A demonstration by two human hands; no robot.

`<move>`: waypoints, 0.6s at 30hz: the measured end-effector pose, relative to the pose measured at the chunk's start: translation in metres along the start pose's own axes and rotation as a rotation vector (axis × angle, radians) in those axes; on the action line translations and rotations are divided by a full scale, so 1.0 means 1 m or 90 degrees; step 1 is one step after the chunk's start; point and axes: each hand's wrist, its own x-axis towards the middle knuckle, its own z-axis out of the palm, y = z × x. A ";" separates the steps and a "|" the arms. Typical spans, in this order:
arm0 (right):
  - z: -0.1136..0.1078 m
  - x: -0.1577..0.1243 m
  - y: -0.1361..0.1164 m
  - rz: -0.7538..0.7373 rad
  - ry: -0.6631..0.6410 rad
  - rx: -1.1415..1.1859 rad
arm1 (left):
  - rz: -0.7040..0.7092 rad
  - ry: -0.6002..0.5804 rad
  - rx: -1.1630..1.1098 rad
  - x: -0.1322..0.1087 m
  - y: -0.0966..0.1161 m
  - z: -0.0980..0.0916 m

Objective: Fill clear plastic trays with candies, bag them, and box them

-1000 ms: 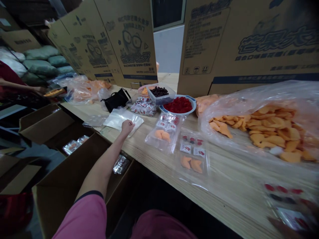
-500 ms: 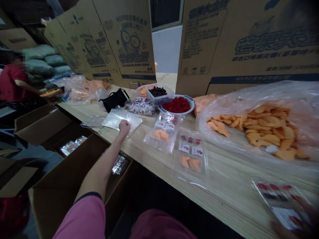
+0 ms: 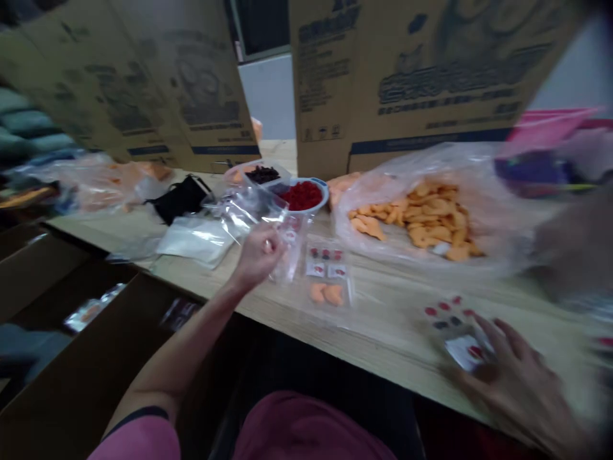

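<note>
My left hand (image 3: 261, 252) is closed in a pinch on a thin clear plastic bag (image 3: 239, 207), which trails up and left from the fingers. Left of it lies a stack of flat plastic bags (image 3: 194, 239). At the right, my right hand (image 3: 522, 377) grips the near right side of a clear tray (image 3: 450, 332), thumb along one edge and fingers along the other. Red and dark pieces and a white sachet show in that tray; its near end is hidden. A filled clear tray (image 3: 325, 278) with orange pieces lies on the table between my hands, in clear plastic.
A large plastic bag of orange pieces (image 3: 431, 217) lies at the back right. Behind the left hand stand a bowl of red pieces (image 3: 304, 195) and a tub of dark pieces (image 3: 263, 176). Cardboard panels (image 3: 325, 70) rise behind; an open carton (image 3: 71, 377) sits below left.
My left hand has come right and off the bag stack, with a clear bag now in its fingers. The view has turned right, and more of my right hand and its tray shows.
</note>
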 end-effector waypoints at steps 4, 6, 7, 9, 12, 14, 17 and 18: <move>-0.013 -0.018 -0.008 -0.001 0.022 0.025 | 0.109 -0.274 -0.105 -0.034 0.065 0.107; -0.028 -0.029 -0.015 -0.017 0.017 0.060 | 0.120 -0.368 -0.061 -0.050 0.082 0.159; -0.036 -0.034 -0.019 -0.019 0.012 0.077 | 0.132 -0.405 -0.038 -0.057 0.088 0.182; -0.051 -0.046 -0.025 -0.030 -0.013 0.104 | 0.158 -0.450 -0.021 -0.065 0.096 0.217; -0.066 -0.061 -0.032 -0.063 -0.096 0.122 | 0.190 -0.472 -0.018 -0.068 0.100 0.243; -0.071 -0.066 -0.033 -0.085 -0.170 0.115 | 0.203 -0.477 -0.004 -0.065 0.101 0.248; -0.074 -0.066 -0.032 -0.109 -0.260 0.096 | 0.226 -0.491 0.010 -0.060 0.101 0.248; -0.073 -0.064 -0.031 -0.116 -0.279 0.093 | 0.234 -0.497 0.013 -0.059 0.102 0.248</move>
